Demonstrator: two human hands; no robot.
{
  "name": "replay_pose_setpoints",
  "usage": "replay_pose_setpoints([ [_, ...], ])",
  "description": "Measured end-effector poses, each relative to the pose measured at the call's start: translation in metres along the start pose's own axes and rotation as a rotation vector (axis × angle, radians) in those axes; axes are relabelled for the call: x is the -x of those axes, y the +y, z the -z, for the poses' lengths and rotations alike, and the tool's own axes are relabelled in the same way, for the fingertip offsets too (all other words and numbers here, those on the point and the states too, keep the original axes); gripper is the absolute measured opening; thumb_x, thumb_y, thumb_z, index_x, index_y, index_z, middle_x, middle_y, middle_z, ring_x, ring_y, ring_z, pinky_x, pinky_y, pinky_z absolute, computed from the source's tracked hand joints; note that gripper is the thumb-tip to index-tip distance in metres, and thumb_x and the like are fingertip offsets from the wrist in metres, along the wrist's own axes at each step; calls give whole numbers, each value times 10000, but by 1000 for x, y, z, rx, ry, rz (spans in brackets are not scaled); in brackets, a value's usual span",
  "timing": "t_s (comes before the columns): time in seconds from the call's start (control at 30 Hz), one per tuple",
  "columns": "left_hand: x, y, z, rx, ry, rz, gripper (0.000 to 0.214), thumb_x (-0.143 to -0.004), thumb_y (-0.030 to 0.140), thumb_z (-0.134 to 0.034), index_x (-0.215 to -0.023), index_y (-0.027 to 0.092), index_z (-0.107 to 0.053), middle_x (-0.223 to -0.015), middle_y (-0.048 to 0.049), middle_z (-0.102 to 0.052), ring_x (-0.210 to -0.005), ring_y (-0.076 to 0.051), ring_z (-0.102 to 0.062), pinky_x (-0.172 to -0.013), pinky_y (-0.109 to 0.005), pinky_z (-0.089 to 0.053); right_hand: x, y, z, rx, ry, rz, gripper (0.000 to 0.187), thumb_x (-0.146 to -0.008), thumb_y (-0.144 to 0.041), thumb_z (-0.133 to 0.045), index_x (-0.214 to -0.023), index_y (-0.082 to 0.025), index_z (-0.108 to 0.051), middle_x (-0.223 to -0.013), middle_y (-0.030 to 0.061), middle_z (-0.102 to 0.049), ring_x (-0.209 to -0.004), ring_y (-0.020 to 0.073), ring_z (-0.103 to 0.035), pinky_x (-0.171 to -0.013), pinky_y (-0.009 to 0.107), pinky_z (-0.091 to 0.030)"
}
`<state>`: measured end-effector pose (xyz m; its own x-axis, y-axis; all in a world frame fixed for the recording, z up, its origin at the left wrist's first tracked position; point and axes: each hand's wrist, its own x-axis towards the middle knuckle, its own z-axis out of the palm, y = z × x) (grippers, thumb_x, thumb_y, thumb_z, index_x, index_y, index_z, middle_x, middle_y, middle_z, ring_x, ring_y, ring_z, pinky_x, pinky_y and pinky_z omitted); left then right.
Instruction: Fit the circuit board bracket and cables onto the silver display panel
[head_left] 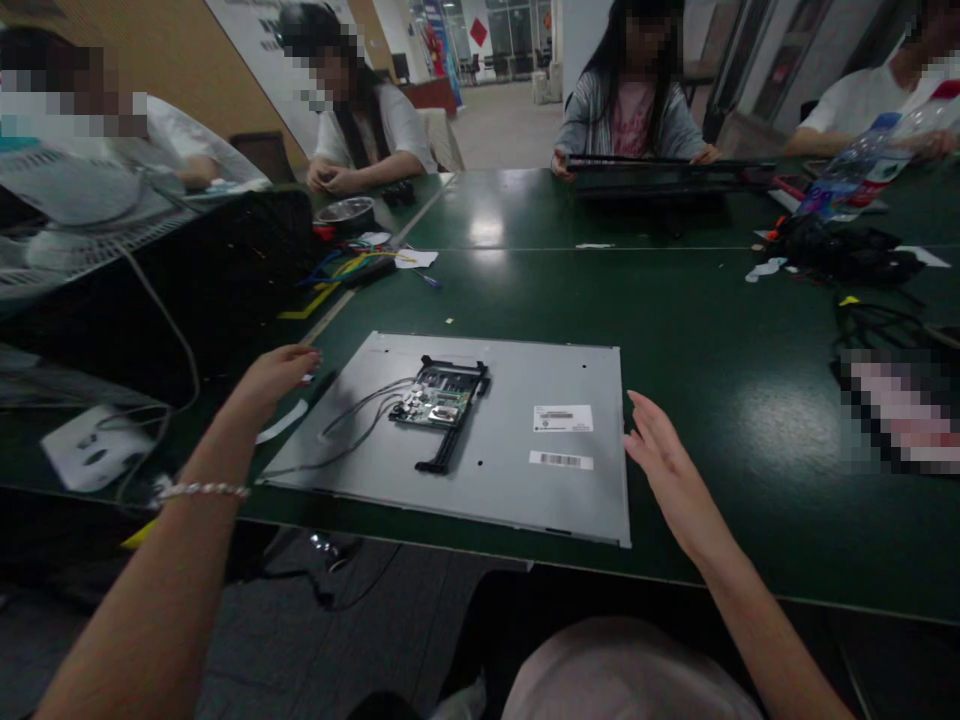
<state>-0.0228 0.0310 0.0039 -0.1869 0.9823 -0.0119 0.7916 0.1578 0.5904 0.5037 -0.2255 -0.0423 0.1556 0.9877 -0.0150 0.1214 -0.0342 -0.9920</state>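
A grey metal display panel (517,480) lies face down on the dark green table (735,400) in front of me. A small green circuit board (439,398) in a black bracket sits on its back, with grey wires (360,420) running off to the left. Two white barcode labels (562,418) are stuck near the panel's right side. My left hand (277,375) hovers at the panel's left edge, fingers loosely stretched, holding nothing. My right hand (664,460) is open beside the right edge, fingers extended.
Other people sit around the table; one at the far side holds a black monitor (660,178). A metal bowl (346,211), coloured cables (352,268), a plastic bottle (855,170) and a black cable pile (840,250) lie about. A black bag (217,280) stands at the left.
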Motion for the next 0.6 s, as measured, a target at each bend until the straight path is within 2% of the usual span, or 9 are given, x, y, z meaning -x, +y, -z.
replay_pose_setpoints([
  [0.13,4,7,-9,172,-112,153,365,-908,281,-511,-1184,46,-565,-1110,-149,-661,-966,-185,-620,-834,-309,-491,-6,3,9,-239,-46,-91,653,-966,-486,-411,-1551,-283,-206,-1616,96,-299,-1482,239,-275,-1186,481,-304],
  [0.23,8,12,-12,270,-146,219,332,-894,272,-528,-1136,55,-596,-1115,-162,-664,-1038,-206,-619,-883,-328,-478,-9,3,12,-289,-88,-94,687,-973,-484,-365,-1576,-262,-120,-1603,103,-328,-1462,223,-319,-1182,455,-319],
  [0.37,13,19,-13,456,-147,330,255,-848,270,-603,-1037,106,-653,-1071,-128,-694,-1088,-219,-616,-933,-339,-452,-8,2,10,-308,-88,-104,687,-981,-483,-344,-1581,-285,-74,-1608,90,-318,-1458,212,-325,-1186,470,-301],
  [0.6,20,25,-10,418,-172,309,248,-834,259,-604,-1023,103,-637,-1075,-148,-702,-1061,-204,-630,-918,-333,-492,-5,0,8,-292,-57,-122,711,-975,-482,-308,-1591,-261,-30,-1586,104,-363,-1441,218,-361,-1169,458,-334],
])
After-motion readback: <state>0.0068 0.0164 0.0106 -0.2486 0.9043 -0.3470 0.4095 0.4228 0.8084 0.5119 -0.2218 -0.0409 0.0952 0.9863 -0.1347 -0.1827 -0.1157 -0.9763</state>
